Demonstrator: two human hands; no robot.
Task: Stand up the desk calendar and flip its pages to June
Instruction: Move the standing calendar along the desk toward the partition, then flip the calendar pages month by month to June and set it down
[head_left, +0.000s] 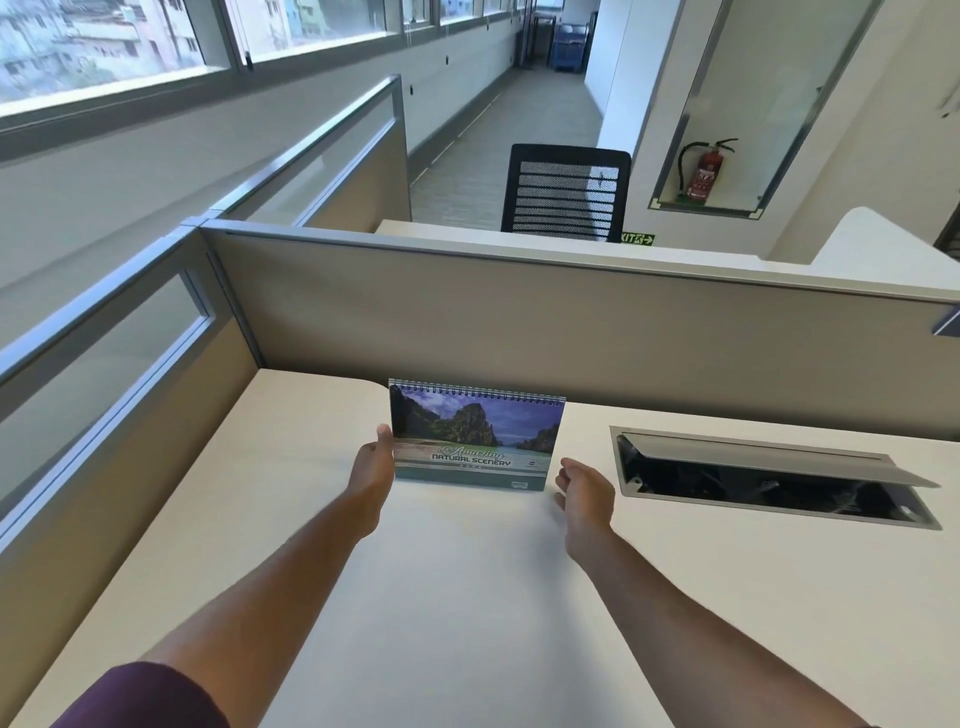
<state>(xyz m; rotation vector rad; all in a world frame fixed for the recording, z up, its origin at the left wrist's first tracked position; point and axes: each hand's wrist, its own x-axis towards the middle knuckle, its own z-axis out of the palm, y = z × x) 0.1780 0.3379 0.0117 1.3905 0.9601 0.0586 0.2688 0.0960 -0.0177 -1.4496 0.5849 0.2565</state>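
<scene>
Head view, one entry per item. Desk calendar (475, 439): stood upright on the pale desk (467, 597), spiral binding at top, cover showing, titled "Amazing Natural Scenery". My left hand (373, 462): against the calendar's left edge, thumb up along that edge; whether my fingers gripped it behind, I could not tell. My right hand (584, 486): just beside the calendar's lower right corner, apart from it, fingers loosely spread and holding nothing. Cable hatch (769, 475): right of the calendar, its lid raised. Grey partition (571, 322): behind the desk.
</scene>
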